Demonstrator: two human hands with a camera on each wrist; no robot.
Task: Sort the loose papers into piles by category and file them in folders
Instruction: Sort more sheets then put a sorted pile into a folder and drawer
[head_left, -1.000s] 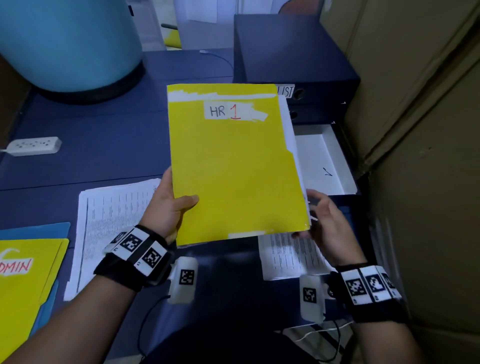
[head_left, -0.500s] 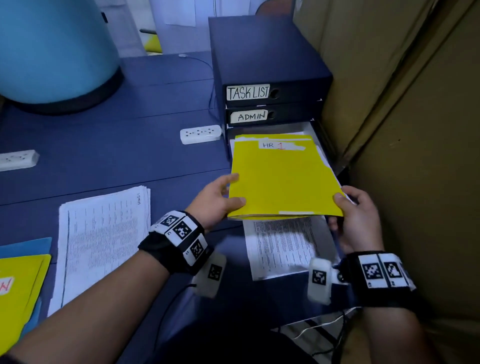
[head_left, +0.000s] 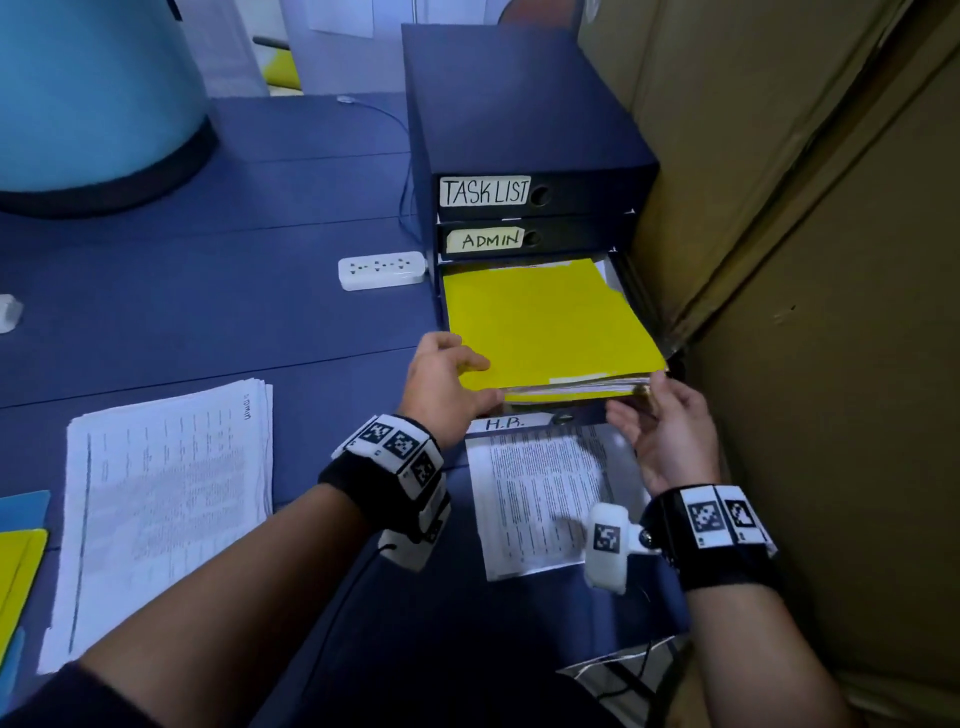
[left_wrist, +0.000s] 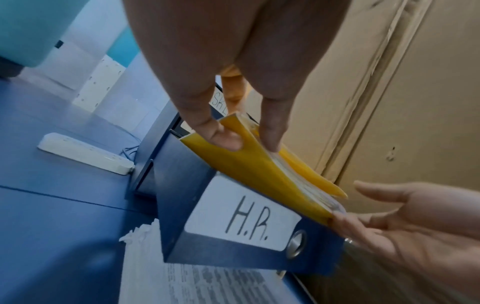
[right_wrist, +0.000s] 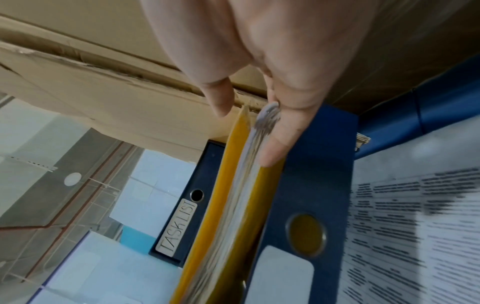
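Left hand (head_left: 448, 382) pinching the near-left corner, right hand (head_left: 667, 422) loosening with fingers spread at the near-right corner, yellow folder (head_left: 545, 327) now lowered from upright into the pulled-out H.R. drawer (left_wrist: 249, 224), rear tucked under ADMIN, near edge overhanging: HR filing nearly done, probably.

Folder (head_left: 545, 322): bright yellow cover, white sheet edges showing. Drawer unit (head_left: 519, 104): dark navy; white labels with black handwriting, "TASK LIST", "ADMIN", "H.R.". Surface (head_left: 208, 291): navy blue. Power strip (head_left: 382, 269): white. Paper stacks (head_left: 166, 499): white with dense black print. Wristbands (head_left: 395, 467): black with black-and-white square code tags. Cardboard wall (head_left: 805, 260): tan. Large round object (head_left: 93, 93): light blue, black base band.
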